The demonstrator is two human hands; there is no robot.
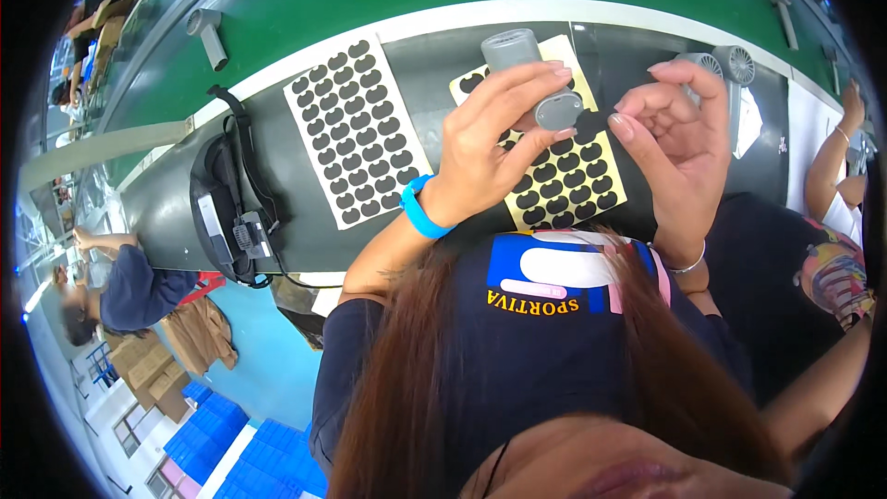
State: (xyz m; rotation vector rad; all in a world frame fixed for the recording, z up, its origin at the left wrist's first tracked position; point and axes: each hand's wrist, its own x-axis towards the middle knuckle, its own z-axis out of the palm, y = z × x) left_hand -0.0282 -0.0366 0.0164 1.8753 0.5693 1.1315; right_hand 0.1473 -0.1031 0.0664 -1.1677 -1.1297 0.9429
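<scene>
My left hand (490,134) is wrapped round a grey handheld fan (511,48), its round head pointing away and the handle's flat end toward me. Close to that end, my right hand (679,129) pinches a small black sticker (591,124) between thumb and fingertip; whether the sticker touches the fan I cannot tell. Under my left hand lies a yellowish sheet of black stickers (605,187), partly hidden. To its left is a white sheet (344,212) with rows of the same stickers.
Two grey fans (736,65) stand beyond my right hand. A black strapped pouch (217,194) lies at the left of the dark table (157,189). Along the far side runs a green conveyor belt (286,0) bearing more grey fans (209,37). Another person's arm (825,166) is at right.
</scene>
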